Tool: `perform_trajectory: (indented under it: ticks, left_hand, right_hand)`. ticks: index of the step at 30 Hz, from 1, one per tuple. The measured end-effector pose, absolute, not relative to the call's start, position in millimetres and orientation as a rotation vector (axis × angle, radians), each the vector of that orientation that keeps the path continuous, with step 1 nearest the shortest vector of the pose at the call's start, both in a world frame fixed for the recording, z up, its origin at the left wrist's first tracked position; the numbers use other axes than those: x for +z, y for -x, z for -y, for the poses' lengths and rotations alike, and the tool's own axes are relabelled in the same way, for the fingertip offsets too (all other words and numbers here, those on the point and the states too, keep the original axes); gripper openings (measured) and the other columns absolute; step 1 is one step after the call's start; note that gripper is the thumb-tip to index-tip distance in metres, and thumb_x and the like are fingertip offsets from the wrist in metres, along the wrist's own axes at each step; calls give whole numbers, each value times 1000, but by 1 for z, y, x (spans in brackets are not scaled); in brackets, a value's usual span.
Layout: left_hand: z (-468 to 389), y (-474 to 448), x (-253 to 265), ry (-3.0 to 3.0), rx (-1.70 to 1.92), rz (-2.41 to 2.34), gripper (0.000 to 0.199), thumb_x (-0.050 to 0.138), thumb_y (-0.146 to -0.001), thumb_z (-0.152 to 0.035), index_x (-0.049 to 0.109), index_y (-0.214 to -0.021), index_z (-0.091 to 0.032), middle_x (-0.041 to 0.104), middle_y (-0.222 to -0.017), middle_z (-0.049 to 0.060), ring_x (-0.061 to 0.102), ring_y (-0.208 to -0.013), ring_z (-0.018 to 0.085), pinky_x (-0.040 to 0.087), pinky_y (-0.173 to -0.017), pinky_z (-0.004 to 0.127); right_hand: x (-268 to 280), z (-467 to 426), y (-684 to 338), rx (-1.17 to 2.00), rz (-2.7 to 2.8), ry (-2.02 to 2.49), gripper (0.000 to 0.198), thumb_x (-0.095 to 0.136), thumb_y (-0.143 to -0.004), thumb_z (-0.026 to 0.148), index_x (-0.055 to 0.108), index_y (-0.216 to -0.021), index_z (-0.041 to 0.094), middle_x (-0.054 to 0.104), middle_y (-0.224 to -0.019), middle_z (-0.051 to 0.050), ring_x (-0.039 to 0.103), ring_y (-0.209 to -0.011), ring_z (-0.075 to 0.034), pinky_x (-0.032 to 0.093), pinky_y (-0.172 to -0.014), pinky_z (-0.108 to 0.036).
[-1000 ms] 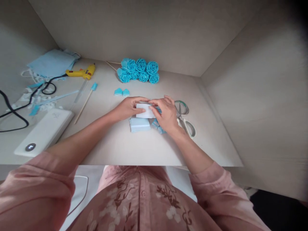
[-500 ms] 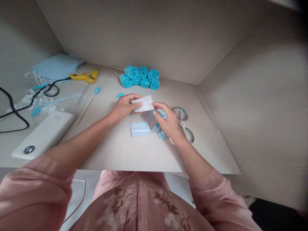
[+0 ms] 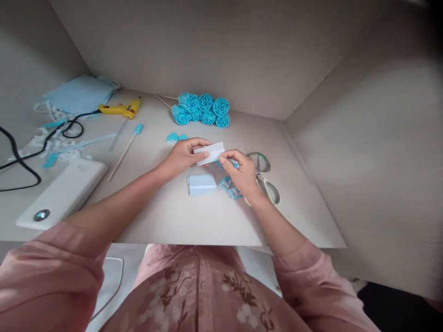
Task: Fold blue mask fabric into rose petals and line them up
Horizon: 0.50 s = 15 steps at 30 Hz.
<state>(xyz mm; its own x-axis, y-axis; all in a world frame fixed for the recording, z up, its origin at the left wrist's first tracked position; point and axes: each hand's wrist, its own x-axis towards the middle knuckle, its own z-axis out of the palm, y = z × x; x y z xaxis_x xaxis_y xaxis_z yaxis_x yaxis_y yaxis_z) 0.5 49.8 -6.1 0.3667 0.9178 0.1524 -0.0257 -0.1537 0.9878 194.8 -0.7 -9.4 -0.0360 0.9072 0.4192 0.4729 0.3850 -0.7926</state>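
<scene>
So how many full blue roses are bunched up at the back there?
7 blue roses show, near the back wall: three in the rear row and four in the front row. More could be hidden underneath.

This looks like a small craft workspace, though whether in a home or a workshop is unclear: plain panels (image 3: 207, 50) wall in a pale counter (image 3: 155, 221), with a yellow glue gun (image 3: 129, 109) and cut scraps (image 3: 50, 160) toward its back left corner, blue flowers (image 3: 208, 116) by the back edge and scissors (image 3: 259, 177) toward the right edge
</scene>
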Motion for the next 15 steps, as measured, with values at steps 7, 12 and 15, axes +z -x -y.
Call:
perform_trajectory:
  ticks: [7,12,15]
  left_hand:
    - [-48,-1,-7,-1529,958,-835,46,74,-75,-46,70,-110,-16,71,-89,4,61,-63,13,48,-56,24]
    - [-43,-2,-1,-1687,912,-816,61,77,-72,-46,64,-123,-17,67,-115,9,63,-80,15,50,-65,24]
    - [-43,-2,-1,-1765,939,-857,58,75,-73,-37,63,-126,-17,66,-118,9,62,-85,15,50,-68,24]
  right_hand:
    - [-12,-1,-194,567,1636,1229,12,64,-86,32,68,-83,21,71,-80,1,64,-75,-14,48,-74,-26]
    - [-11,0,-192,562,1613,1238,12,64,-86,31,67,-81,21,72,-80,1,65,-76,-14,49,-75,-25]
    - [-12,-1,-191,571,1609,1235,12,63,-86,32,67,-81,21,73,-81,1,66,-79,-14,51,-78,-27]
